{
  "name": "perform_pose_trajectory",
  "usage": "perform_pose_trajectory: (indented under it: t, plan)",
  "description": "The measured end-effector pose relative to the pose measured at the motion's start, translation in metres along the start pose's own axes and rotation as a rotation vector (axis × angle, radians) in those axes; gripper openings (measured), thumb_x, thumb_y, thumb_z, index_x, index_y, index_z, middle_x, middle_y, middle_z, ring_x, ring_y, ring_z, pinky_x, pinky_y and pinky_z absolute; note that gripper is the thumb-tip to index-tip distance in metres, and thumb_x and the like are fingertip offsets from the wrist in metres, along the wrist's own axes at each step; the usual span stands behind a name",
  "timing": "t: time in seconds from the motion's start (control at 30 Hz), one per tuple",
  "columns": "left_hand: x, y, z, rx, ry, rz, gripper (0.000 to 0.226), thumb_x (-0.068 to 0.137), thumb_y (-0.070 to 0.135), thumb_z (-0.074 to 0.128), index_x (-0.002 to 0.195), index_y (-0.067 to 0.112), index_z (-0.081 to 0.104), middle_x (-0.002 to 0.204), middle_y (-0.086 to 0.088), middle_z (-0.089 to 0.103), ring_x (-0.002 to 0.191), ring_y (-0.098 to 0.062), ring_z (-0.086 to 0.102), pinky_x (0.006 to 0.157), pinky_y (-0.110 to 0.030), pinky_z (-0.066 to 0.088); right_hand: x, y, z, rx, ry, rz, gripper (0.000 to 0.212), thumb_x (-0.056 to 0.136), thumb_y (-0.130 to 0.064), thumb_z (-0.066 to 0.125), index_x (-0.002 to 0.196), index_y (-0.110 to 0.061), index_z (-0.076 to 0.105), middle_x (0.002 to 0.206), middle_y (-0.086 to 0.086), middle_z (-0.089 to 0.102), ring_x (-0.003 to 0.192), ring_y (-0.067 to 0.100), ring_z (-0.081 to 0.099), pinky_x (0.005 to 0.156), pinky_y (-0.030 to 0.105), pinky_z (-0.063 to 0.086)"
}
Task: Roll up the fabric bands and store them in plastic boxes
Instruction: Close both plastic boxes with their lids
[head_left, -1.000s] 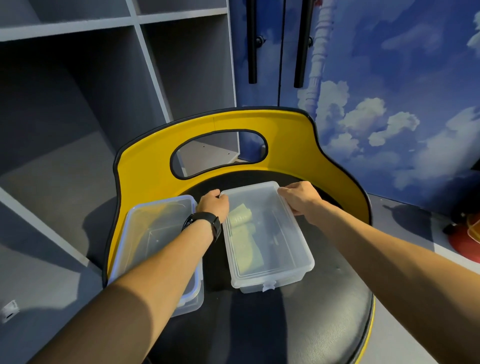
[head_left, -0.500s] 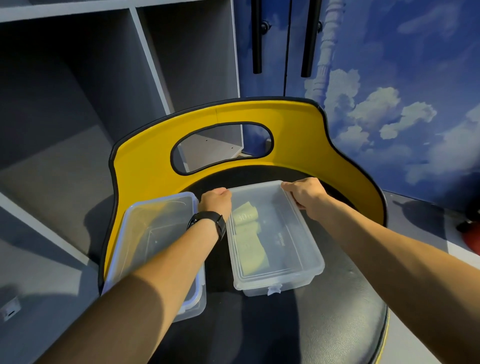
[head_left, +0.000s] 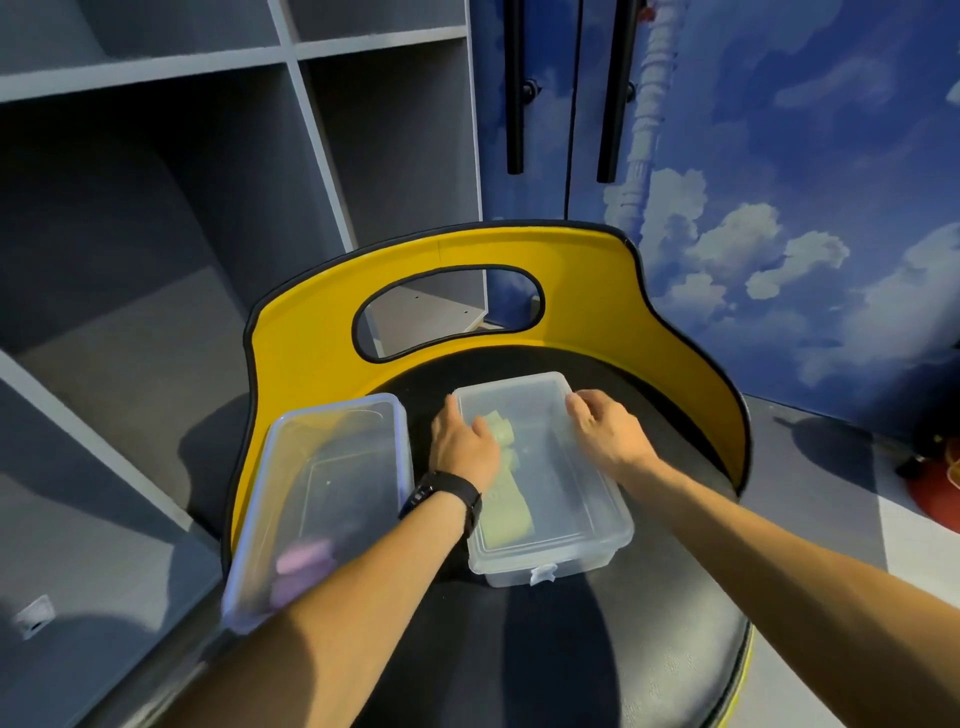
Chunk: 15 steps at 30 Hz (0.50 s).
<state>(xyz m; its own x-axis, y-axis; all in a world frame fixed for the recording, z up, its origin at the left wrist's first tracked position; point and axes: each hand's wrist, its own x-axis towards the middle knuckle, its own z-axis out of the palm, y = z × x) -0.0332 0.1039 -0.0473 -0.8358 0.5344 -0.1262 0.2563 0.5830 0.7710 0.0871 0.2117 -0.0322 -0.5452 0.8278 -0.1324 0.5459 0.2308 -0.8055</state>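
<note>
Two clear plastic boxes sit on the black seat (head_left: 597, 654) of a yellow-backed chair. The right box (head_left: 576, 525) has its lid on and holds pale green rolled fabric bands (head_left: 506, 519). My left hand (head_left: 462, 447) lies with fingers extended on the lid's far left part. Spread flat on the lid's far right edge is my right hand (head_left: 605, 431). The left box (head_left: 322, 499), also lidded, holds pink and purple rolled bands (head_left: 301, 564) near its front end, partly behind my left forearm.
The yellow chair back (head_left: 571, 291) curves behind the boxes. Grey open shelving (head_left: 156, 208) stands at the left. A blue sky-print cabinet (head_left: 779, 208) with black handles is behind. Something red (head_left: 935, 499) sits on the floor at the right edge.
Both hands have let go of the right box's far corners and now lie flat on its lid. The view has tilted, showing more of the shelving.
</note>
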Motion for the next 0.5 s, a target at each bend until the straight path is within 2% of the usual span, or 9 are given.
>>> perform_pose_trajectory:
  t: [0.1, 0.2, 0.27, 0.37, 0.5]
  plan:
    - [-0.018, -0.006, 0.003, 0.106, -0.016, 0.063, 0.055, 0.104, 0.028, 0.027, 0.154, 0.017, 0.007, 0.162, -0.007, 0.007, 0.146, -0.026, 0.021, 0.114, -0.038, 0.025, -0.021, 0.004, 0.002, -0.071, -0.047, -0.100, 0.046, 0.103, -0.038, 0.032, 0.144, -0.017, 0.038, 0.139, 0.010, 0.052, 0.120, 0.027, 0.054, 0.097, 0.037, 0.042]
    - [-0.023, -0.011, 0.005, 0.186, -0.058, 0.071, 0.056, 0.104, 0.033, 0.022, 0.154, 0.017, 0.004, 0.163, -0.002, -0.004, 0.150, -0.022, 0.006, 0.119, -0.037, 0.013, -0.026, 0.007, 0.008, -0.182, -0.093, -0.117, 0.052, 0.104, -0.038, 0.029, 0.152, -0.018, 0.023, 0.152, 0.011, 0.036, 0.133, 0.032, 0.043, 0.108, 0.043, 0.035]
    - [-0.025, -0.012, 0.006, 0.233, -0.080, 0.077, 0.057, 0.104, 0.036, 0.021, 0.154, 0.017, 0.004, 0.163, -0.001, -0.008, 0.150, -0.021, 0.000, 0.119, -0.038, 0.009, -0.025, 0.011, 0.013, -0.230, -0.086, -0.162, 0.052, 0.104, -0.038, 0.028, 0.150, -0.016, 0.024, 0.152, 0.008, 0.033, 0.135, 0.032, 0.039, 0.110, 0.045, 0.033]
    - [-0.025, -0.014, 0.007, 0.240, -0.093, 0.072, 0.059, 0.103, 0.039, 0.021, 0.154, 0.017, 0.003, 0.162, 0.001, -0.009, 0.150, -0.021, 0.001, 0.119, -0.039, 0.011, -0.024, 0.016, 0.017, -0.258, -0.078, -0.192, 0.052, 0.102, -0.039, 0.028, 0.147, -0.012, 0.027, 0.148, 0.007, 0.036, 0.135, 0.029, 0.037, 0.110, 0.047, 0.035]
    - [-0.032, -0.012, 0.009, 0.195, -0.056, 0.087, 0.059, 0.103, 0.040, 0.024, 0.154, 0.019, 0.005, 0.162, 0.004, -0.008, 0.147, -0.020, 0.018, 0.113, -0.035, 0.027, -0.025, 0.020, 0.020, -0.255, -0.044, -0.217, 0.047, 0.102, -0.037, 0.029, 0.143, -0.014, 0.031, 0.140, 0.003, 0.041, 0.128, 0.026, 0.044, 0.106, 0.042, 0.039]
